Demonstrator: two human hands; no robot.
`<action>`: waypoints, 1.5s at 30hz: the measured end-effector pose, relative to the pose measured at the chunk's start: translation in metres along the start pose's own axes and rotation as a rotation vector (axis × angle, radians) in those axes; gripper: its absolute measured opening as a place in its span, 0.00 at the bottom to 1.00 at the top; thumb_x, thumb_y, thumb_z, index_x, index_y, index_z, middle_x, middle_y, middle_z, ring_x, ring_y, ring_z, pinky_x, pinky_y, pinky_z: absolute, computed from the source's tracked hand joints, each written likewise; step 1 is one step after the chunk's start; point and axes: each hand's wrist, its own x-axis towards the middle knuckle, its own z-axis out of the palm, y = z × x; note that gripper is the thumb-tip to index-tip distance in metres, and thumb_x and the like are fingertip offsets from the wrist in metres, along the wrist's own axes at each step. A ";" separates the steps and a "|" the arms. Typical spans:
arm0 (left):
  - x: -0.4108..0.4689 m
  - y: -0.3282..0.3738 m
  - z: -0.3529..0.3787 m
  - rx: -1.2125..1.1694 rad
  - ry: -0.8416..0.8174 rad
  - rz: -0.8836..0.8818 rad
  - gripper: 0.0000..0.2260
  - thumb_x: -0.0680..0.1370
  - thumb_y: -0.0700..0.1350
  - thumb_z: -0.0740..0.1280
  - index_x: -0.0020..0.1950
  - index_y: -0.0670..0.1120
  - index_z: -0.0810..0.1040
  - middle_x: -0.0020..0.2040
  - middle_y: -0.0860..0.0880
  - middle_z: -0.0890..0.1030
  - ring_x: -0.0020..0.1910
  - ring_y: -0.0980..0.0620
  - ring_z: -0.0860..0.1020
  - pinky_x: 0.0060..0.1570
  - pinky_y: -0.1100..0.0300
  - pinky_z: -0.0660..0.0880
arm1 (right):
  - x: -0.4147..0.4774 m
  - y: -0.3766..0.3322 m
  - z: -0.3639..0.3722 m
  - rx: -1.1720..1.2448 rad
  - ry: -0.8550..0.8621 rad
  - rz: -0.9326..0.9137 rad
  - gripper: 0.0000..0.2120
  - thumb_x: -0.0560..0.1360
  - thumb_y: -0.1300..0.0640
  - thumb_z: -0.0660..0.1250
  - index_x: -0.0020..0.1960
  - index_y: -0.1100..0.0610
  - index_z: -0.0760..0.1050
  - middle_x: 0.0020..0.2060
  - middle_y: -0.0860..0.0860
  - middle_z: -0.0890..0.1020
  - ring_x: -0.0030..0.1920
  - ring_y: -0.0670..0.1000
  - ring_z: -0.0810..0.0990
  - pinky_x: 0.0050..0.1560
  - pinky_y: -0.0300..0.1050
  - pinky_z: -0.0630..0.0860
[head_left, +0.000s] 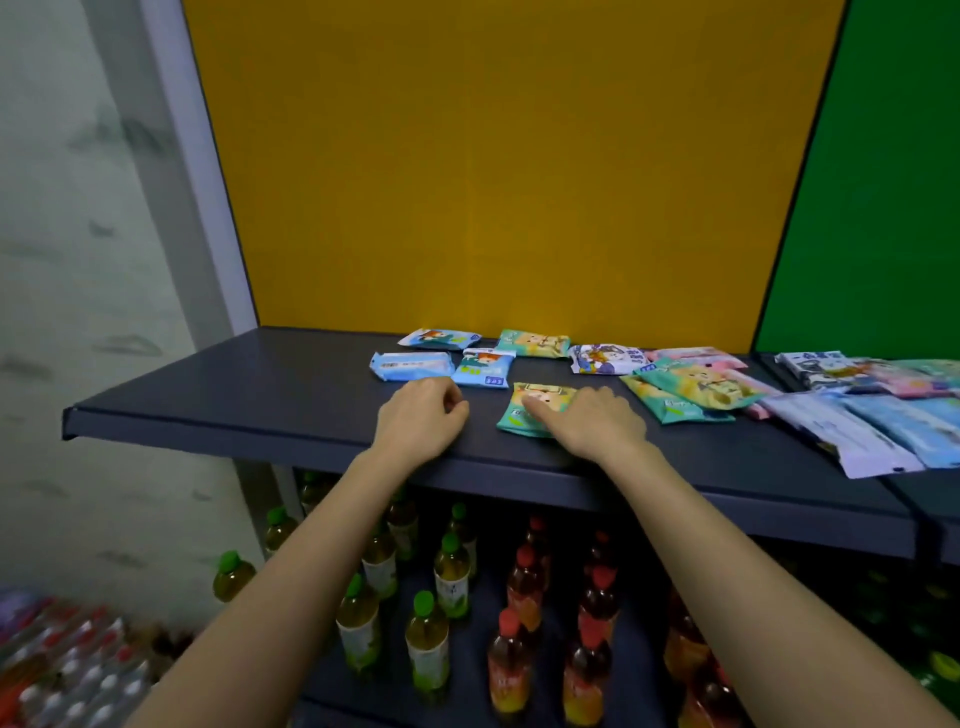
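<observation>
A teal and yellow wipes packet (524, 415) lies flat near the front of the dark shelf (260, 384). My right hand (592, 421) rests on its right half, the forefinger stretched out across the print. My left hand (423, 418) sits on the bare shelf just left of it, fingers curled in and holding nothing. Two blue packets (410, 365) (483, 370) lie just beyond my left hand.
More packets lie along the back: a blue one (439, 339), a teal one (532, 344), a white one (605, 359), and a pile (691, 392) at the right. Green-capped bottles (428, 644) and red-capped bottles (511, 665) stand on the lower shelf. A yellow back panel (493, 182) rises behind.
</observation>
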 end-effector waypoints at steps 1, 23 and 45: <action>0.007 -0.001 0.002 0.001 -0.006 -0.016 0.09 0.78 0.49 0.61 0.53 0.47 0.78 0.54 0.49 0.80 0.54 0.47 0.76 0.47 0.56 0.70 | 0.005 -0.004 0.001 -0.013 -0.019 0.030 0.44 0.70 0.27 0.53 0.71 0.61 0.63 0.69 0.58 0.67 0.69 0.59 0.65 0.63 0.51 0.67; 0.148 0.025 0.044 0.257 -0.320 -0.218 0.37 0.70 0.66 0.66 0.69 0.42 0.68 0.72 0.41 0.67 0.73 0.41 0.60 0.70 0.49 0.59 | 0.079 0.032 -0.008 0.482 -0.024 -0.013 0.27 0.72 0.41 0.66 0.62 0.59 0.70 0.60 0.56 0.78 0.60 0.57 0.76 0.60 0.51 0.73; -0.169 -0.181 -0.071 -0.761 0.513 -0.720 0.09 0.70 0.37 0.74 0.48 0.45 0.79 0.46 0.45 0.83 0.41 0.51 0.81 0.51 0.50 0.79 | -0.101 -0.168 0.122 0.918 -0.691 -0.645 0.14 0.73 0.52 0.69 0.55 0.55 0.71 0.48 0.50 0.82 0.44 0.47 0.83 0.45 0.43 0.80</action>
